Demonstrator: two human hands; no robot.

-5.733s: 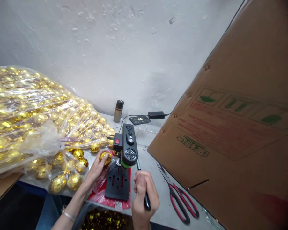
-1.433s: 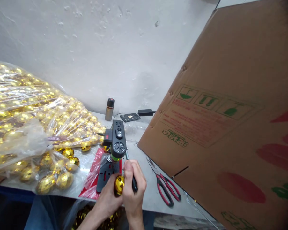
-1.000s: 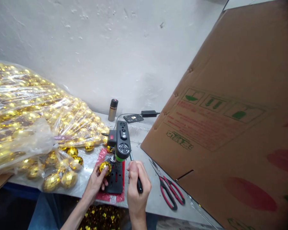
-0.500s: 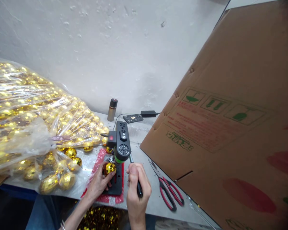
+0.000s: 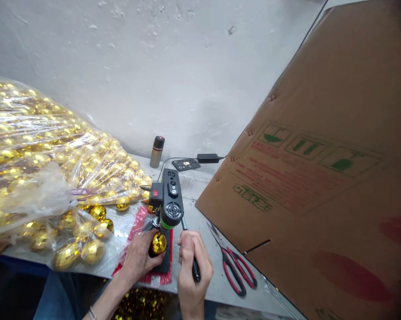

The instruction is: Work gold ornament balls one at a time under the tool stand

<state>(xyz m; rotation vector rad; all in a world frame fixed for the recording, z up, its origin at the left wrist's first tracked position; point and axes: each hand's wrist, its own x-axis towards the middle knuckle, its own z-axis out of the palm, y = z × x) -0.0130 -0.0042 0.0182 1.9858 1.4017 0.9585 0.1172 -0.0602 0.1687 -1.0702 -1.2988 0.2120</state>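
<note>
A gold mirrored ball (image 5: 159,243) is gripped in my left hand (image 5: 140,254), with thumb and fingers around its sides. The ball sits just under the green-ringed head of a small black bench press (image 5: 172,195). My right hand (image 5: 194,260) is closed around the black-gripped lever (image 5: 196,270) on the press's right side. Beneath the press, its dark base (image 5: 164,266) rests on a red plastic wrap (image 5: 140,222). My fingers hide part of the base and the ball's underside.
Loose gold balls (image 5: 93,252) and a big clear bag (image 5: 50,146) of them lie at left. Scissors (image 5: 235,269) lie right of my right hand, beside a large cardboard box (image 5: 303,146). Behind the press are a bottle (image 5: 157,152), a phone-like slab (image 5: 186,165) and a black adapter (image 5: 208,158).
My left hand and the gold ball have shifted slightly right and down, and the ball has turned in my fingers. My right hand stays on the lever, a little lower.
</note>
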